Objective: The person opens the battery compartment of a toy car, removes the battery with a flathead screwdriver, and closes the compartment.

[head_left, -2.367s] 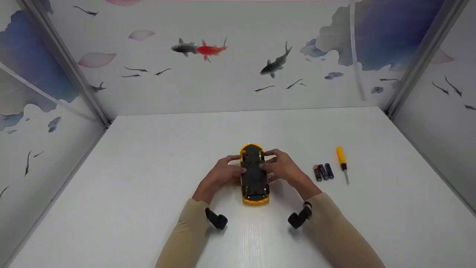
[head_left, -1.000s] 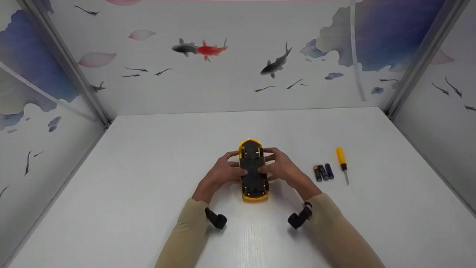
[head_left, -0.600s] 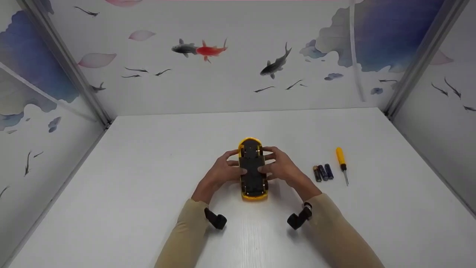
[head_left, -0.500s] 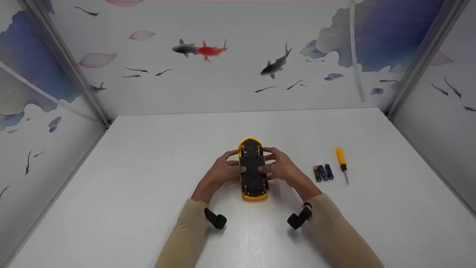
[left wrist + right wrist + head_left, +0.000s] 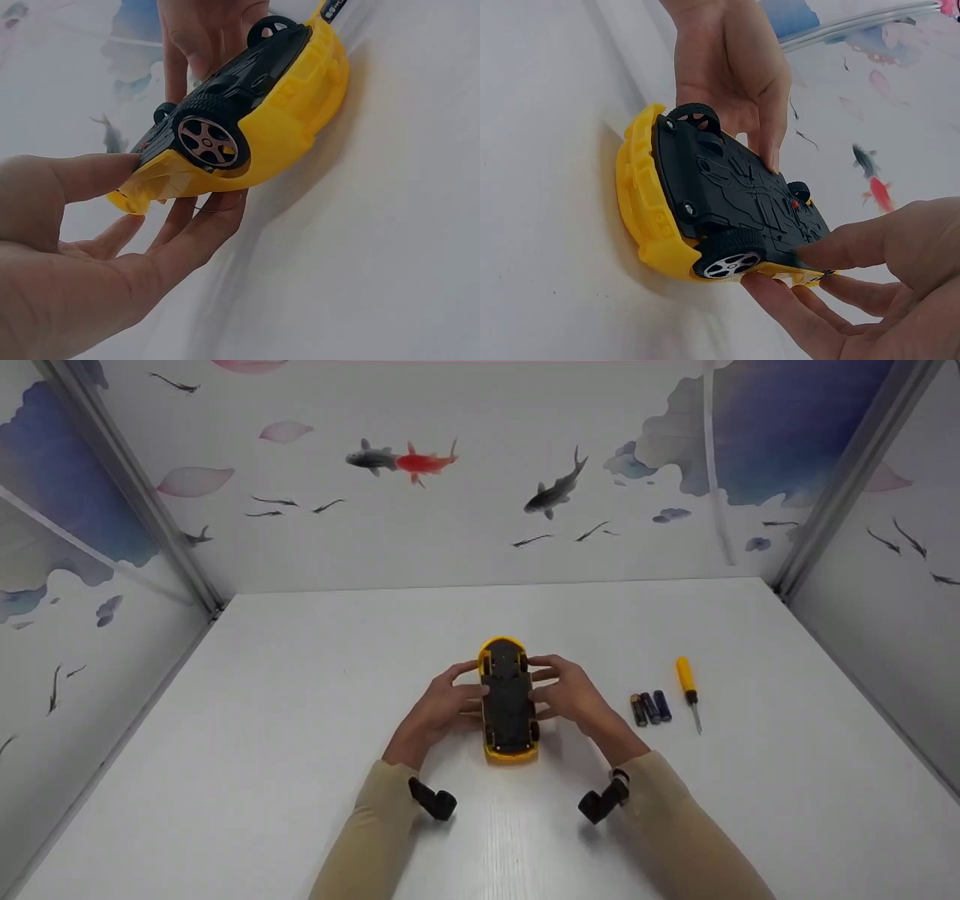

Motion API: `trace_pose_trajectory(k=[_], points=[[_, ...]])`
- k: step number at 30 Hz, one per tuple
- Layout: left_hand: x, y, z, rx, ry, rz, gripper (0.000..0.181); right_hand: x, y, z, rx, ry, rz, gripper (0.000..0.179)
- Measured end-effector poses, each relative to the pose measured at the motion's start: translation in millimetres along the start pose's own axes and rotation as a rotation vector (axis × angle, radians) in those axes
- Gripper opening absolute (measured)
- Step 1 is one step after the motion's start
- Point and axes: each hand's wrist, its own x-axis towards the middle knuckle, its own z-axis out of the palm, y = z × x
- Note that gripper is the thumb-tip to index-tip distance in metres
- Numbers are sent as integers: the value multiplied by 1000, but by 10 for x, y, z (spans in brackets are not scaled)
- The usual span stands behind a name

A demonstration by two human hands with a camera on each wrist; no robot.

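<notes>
A yellow toy car [image 5: 508, 712] is upside down at mid-table, its black underside [image 5: 742, 184] facing the person. My left hand [image 5: 442, 709] grips its left side, thumb at the underside's edge and fingers below the body, as the left wrist view of that hand [image 5: 97, 277] shows. On the opposite side my right hand [image 5: 574, 696] holds it likewise, thumb on the underside in the right wrist view. The car's near end is low over the table; whether it touches cannot be told. Black wheels with silvery spokes [image 5: 208, 142] show.
Three dark batteries [image 5: 650, 708] lie side by side to the right of my right hand. Beyond them is a screwdriver [image 5: 686, 676] with a yellow handle. Painted panels wall in the white table [image 5: 300, 660] at the back and both sides.
Over these frames the car has shifted slightly away from the person and a little left, both hands still gripping it. The thumbs have slid outward toward the car's edges.
</notes>
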Motion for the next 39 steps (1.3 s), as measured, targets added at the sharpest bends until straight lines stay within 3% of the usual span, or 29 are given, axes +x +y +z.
trace_pose_trajectory(k=[7, 15, 19, 30, 39], points=[[-2, 14, -36, -25, -14, 43, 61, -88, -73, 41, -46, -3, -27, 65], [-14, 31, -23, 16, 14, 111, 47, -120, -115, 83, -49, -4, -30, 75], [-3, 48, -19, 12, 39, 108, 43, -109, -122, 106, -71, 8, -32, 82], [-3, 59, 8, 16, 48, 133, 57, -116, -116, 220, -132, 72, -57, 93], [-34, 46, 47, 18, 6, 177, 59, -113, -97, 239, -118, 89, -64, 102]])
